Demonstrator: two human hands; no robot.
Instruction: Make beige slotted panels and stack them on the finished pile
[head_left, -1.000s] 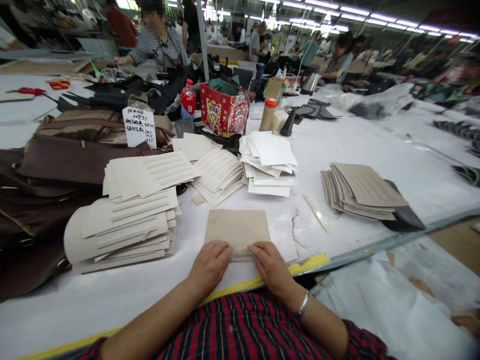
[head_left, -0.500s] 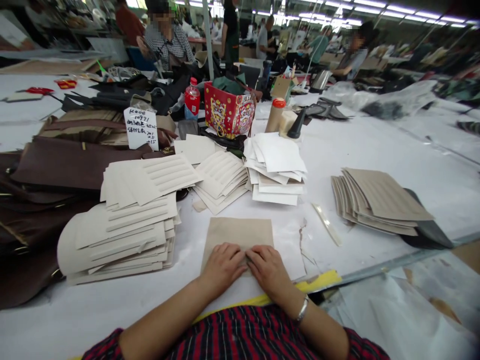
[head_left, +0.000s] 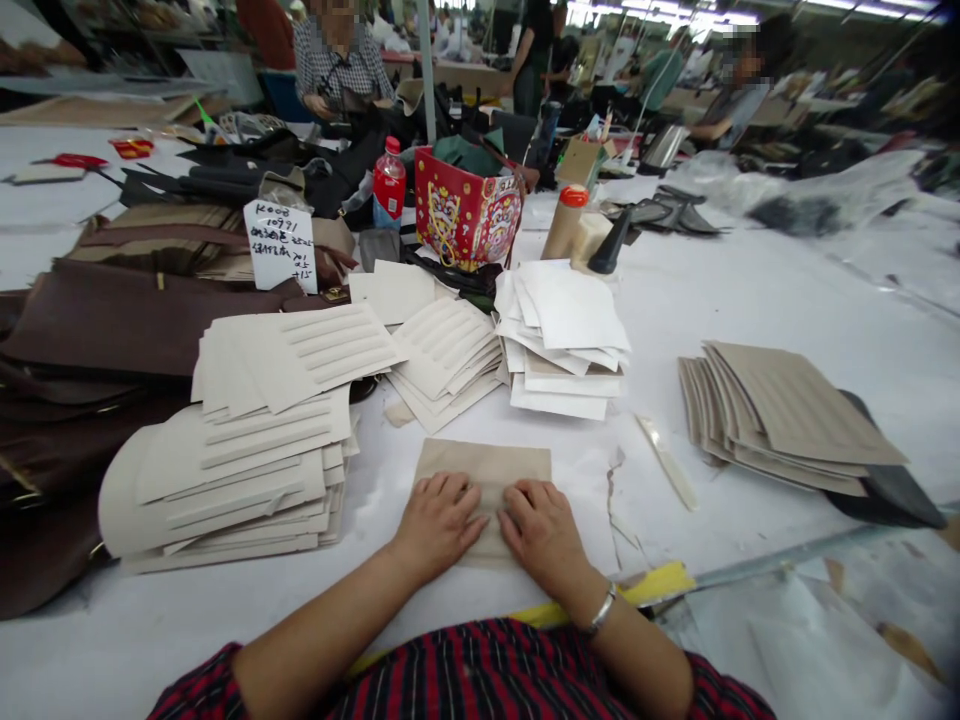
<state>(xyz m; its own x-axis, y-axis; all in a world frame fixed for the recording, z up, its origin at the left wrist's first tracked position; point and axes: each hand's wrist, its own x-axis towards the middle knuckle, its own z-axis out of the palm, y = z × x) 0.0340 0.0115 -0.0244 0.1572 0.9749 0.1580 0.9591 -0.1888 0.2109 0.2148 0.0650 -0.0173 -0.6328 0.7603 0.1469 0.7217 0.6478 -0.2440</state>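
Observation:
A beige fabric panel (head_left: 491, 460) lies on the white table in front of me, with a faint raised line near its middle. My left hand (head_left: 441, 520) rests palm down on the panel's left half, fingers spread over it. On the right half lies my right hand (head_left: 540, 530), a bracelet on its wrist and its fingers bent slightly against the fabric. A gap of bare panel separates the two hands. Neither hand lifts anything.
Pale ribbed panels (head_left: 247, 450) are stacked at left, white sheets (head_left: 562, 310) behind, beige ribbed panels (head_left: 795, 400) at right. A flat pale tool (head_left: 666, 460) lies nearby. Farther back stand a red box (head_left: 469, 215) and bottle (head_left: 388, 185). Brown bags (head_left: 112, 320) pile at far left.
My hands have moved apart from the middle of the panel, where their fingertips nearly met, exposing more fabric between them. The camera view has shifted slightly.

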